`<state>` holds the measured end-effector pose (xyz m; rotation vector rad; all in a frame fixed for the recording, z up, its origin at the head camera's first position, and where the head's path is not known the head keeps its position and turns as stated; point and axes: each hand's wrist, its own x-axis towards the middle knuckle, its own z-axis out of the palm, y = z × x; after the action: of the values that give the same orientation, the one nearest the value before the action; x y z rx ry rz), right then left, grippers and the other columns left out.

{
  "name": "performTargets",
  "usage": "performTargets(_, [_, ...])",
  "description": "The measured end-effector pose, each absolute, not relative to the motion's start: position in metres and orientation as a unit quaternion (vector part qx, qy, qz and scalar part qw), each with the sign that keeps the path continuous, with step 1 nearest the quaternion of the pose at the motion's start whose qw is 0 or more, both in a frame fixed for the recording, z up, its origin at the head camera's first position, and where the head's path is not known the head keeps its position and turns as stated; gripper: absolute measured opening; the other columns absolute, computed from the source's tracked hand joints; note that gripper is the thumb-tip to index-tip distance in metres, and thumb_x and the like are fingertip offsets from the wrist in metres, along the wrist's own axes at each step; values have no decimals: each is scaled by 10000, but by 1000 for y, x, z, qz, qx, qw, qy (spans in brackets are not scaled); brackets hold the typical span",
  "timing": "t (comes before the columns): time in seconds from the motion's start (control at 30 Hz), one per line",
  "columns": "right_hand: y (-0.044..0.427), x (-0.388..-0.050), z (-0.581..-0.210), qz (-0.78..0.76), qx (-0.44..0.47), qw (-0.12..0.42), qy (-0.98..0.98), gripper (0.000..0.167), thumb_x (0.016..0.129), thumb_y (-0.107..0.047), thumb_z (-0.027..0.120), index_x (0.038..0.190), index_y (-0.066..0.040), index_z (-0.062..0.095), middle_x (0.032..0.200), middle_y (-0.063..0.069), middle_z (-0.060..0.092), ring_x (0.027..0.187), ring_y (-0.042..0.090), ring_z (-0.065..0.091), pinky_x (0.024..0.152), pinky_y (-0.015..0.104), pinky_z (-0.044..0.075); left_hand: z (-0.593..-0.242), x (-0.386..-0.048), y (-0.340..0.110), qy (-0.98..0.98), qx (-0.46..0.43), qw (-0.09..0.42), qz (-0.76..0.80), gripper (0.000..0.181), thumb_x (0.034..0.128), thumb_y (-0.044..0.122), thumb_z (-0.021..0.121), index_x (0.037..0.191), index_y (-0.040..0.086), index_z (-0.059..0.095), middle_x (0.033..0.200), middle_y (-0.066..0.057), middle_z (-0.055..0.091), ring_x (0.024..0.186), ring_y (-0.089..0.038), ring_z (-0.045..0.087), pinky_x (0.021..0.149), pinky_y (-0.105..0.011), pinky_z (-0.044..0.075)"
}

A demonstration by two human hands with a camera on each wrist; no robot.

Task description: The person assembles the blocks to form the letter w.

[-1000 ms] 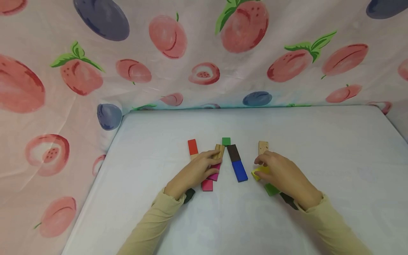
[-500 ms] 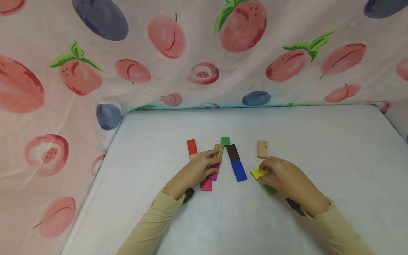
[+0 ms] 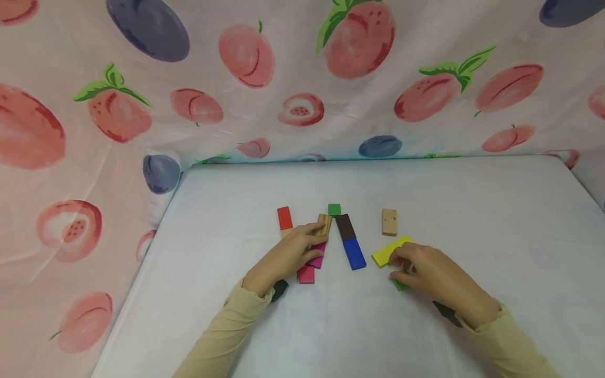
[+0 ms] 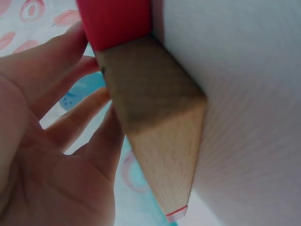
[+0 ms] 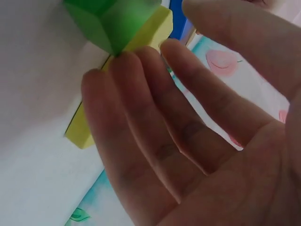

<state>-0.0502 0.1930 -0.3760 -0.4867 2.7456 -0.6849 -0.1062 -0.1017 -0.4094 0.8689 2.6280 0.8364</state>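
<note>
My left hand [image 3: 287,258] lies over a group of wooden blocks in the head view, fingertips resting on a striped wooden block [image 3: 323,226] and a magenta block [image 3: 316,256]. A pink block [image 3: 306,275] and a red block [image 3: 284,218] show beside it. In the left wrist view, a plain wooden block [image 4: 162,127] runs past its fingers. My right hand [image 3: 432,275] has its fingers loosely bent over a green block [image 3: 399,284] and beside a yellow block [image 3: 393,251]. The right wrist view has its fingertips at the green block [image 5: 110,23], with nothing gripped.
A dark brown block [image 3: 346,227] and a blue block [image 3: 354,254] lie end to end between the hands, with a small green block [image 3: 334,209] at their top. A speckled wooden block [image 3: 389,222] lies above the yellow one. Fruit-patterned cloth [image 3: 302,79] rises behind the white table [image 3: 496,220].
My right hand has drawn back from the yellow block, moving right and nearer to the green one. The yellow block now lies more in sight. My left hand has stayed put.
</note>
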Motion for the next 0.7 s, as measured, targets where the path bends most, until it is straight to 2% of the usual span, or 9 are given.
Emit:
performTargets(0.23, [199, -49, -378, -247, -194, 140, 939, 201, 790, -148, 831, 948, -88, 723, 882, -53, 669, 752, 69, 590, 670, 264, 546, -409, -106, -102, 903, 298, 125, 284, 425, 925, 167, 707, 1321, 33, 627, 1518, -151, 440, 1391, -315, 439, 1094, -390, 444])
performTargets(0.5, [209, -49, -380, -280, -209, 194, 917, 257, 785, -108, 829, 1009, -77, 706, 961, -40, 669, 821, 95, 623, 723, 286, 571, -409, -107, -102, 902, 297, 129, 286, 434, 927, 167, 704, 1330, 31, 618, 1528, -145, 430, 1404, -303, 426, 1093, -379, 442])
performTargets(0.7, [216, -50, -383, -298, -226, 203, 905, 266, 782, -89, 826, 1014, -67, 697, 973, -39, 665, 835, 95, 635, 731, 267, 576, -409, -107, -102, 901, 297, 130, 287, 438, 927, 167, 703, 1333, 31, 613, 1531, -148, 426, 1404, -306, 427, 1087, -375, 447])
